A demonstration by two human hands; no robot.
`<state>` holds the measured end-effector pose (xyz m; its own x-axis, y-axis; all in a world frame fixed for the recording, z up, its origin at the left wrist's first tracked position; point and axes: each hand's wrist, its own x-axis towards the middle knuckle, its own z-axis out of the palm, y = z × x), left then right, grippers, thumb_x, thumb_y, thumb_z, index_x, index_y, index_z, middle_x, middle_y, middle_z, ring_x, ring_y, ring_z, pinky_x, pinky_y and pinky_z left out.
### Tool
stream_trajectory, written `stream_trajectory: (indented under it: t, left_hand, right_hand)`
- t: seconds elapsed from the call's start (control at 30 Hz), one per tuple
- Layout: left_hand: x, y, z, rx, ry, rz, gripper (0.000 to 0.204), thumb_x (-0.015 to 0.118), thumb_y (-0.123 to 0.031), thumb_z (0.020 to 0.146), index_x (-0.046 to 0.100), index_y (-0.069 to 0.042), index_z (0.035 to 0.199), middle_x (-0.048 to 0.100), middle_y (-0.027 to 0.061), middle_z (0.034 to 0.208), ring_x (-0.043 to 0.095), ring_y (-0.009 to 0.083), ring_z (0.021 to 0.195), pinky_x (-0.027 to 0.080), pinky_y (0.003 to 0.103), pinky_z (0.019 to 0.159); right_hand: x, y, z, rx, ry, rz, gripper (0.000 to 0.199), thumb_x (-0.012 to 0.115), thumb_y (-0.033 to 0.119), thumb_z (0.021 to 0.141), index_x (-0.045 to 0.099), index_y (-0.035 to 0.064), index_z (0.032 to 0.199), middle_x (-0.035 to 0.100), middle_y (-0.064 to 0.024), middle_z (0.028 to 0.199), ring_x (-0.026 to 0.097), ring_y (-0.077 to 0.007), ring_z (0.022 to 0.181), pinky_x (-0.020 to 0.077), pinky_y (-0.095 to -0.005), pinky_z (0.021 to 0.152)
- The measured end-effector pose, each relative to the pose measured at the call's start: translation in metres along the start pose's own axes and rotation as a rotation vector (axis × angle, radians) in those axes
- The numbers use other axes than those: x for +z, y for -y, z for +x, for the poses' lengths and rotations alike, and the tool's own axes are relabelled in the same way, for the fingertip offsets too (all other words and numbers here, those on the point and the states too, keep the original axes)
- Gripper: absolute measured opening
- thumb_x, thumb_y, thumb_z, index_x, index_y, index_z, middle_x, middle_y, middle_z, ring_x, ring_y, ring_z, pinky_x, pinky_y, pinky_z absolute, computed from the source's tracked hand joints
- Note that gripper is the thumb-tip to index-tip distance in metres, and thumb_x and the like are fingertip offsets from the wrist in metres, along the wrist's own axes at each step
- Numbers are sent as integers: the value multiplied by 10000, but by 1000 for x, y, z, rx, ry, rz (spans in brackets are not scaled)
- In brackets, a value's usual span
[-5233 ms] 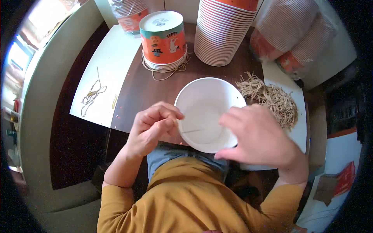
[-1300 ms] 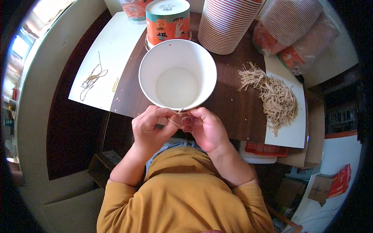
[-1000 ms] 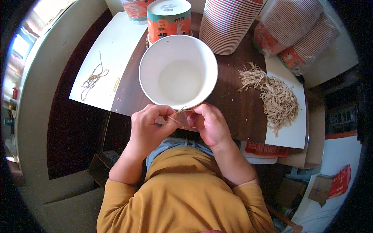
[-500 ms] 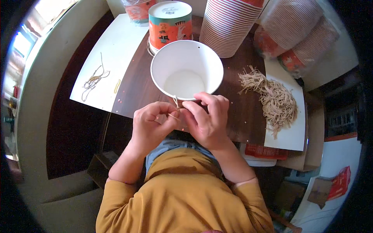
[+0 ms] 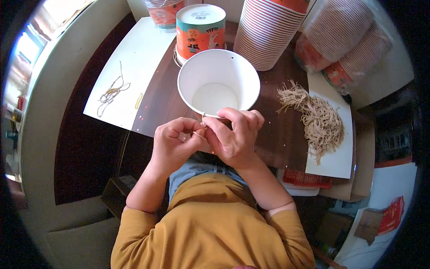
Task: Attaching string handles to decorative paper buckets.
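The cord [image 5: 204, 115] is partly covered by the left hand [image 5: 175, 139] and the right hand [image 5: 236, 136], and how it is looped or knotted there cannot be told. Much of the near outer wall of the white bucket [image 5: 218, 85] is hidden, and the lower part of the upturned orange bucket [image 5: 200, 36] is partly blocked by it. The tall bucket stack [image 5: 269, 33] and the bagged stacks [image 5: 338, 31] are cut off by the top edge.
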<state>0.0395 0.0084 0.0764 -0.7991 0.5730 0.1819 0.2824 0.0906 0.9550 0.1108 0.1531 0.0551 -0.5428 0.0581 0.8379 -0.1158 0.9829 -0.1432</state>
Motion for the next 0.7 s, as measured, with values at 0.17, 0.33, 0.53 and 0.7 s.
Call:
stream_trajectory:
  t: [0.17,0.33,0.53,0.7]
  left_hand:
    - [-6,10,0,-20,23,-19,58,630,-25,765,641,18,803,637,9,687,567,26,650,464,185,592]
    - [-11,7,-1,-158,110,-281,53,608,-7,773,636,25,804,628,-3,709,555,35,655,447,172,591]
    - [-12,9,-3,-160,140,-441,78,622,-24,847,636,49,867,652,27,778,596,62,718,495,189,649]
    - [-16,6,-8,-79,152,-283,113,607,-42,882,640,63,910,676,60,824,629,86,776,511,208,682]
  right_hand:
    - [5,-3,0,-21,-14,-8,171,696,199,696,630,181,852,536,18,923,468,-179,835,326,-365,768]
    - [3,-5,-3,-64,17,-48,145,648,216,737,626,158,869,539,15,969,461,-187,859,323,-383,785]
    - [-1,-6,-1,-8,53,35,220,630,246,788,625,151,986,537,-21,1065,472,-212,903,330,-404,813]
    - [-6,-3,10,-65,67,181,313,719,158,687,639,163,990,558,-61,1087,512,-221,872,367,-380,781]
